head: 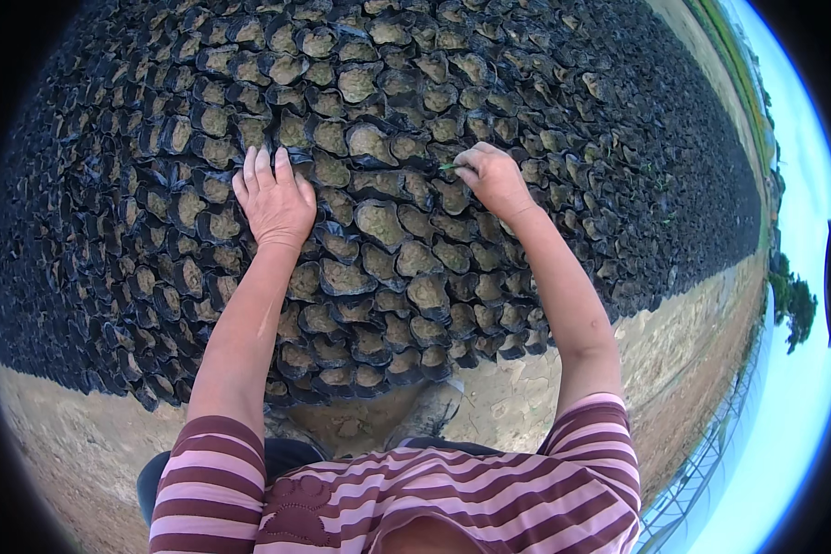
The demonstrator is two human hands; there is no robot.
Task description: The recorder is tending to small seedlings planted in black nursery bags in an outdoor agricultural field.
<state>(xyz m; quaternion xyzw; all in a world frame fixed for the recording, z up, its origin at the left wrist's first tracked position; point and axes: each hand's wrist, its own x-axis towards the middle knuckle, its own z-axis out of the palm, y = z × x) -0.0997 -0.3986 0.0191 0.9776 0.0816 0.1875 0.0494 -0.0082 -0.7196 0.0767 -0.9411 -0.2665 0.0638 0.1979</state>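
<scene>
Black plastic nursery bags filled with soil [381, 221] stand packed side by side before me. My left hand [274, 197] lies palm down on the bag rims left of the middle, its fingers pointing away from me and somewhat apart; I see nothing held in it. Over the bags on the right, my right hand [490, 176] pinches a small green plant sprig [447, 166] between thumb and fingers. The sprig's leaf end sticks out to the left of the fingertips. Whether its lower end touches the soil cannot be told.
Bare, cracked ground [519, 395] runs along the near edge of the bags, where my shoes [433, 408] stand. Small green shoots [665, 185] show among bags farther right. Beyond lie a grassy strip, a tree [793, 301] and a greenhouse-like metal frame [706, 443].
</scene>
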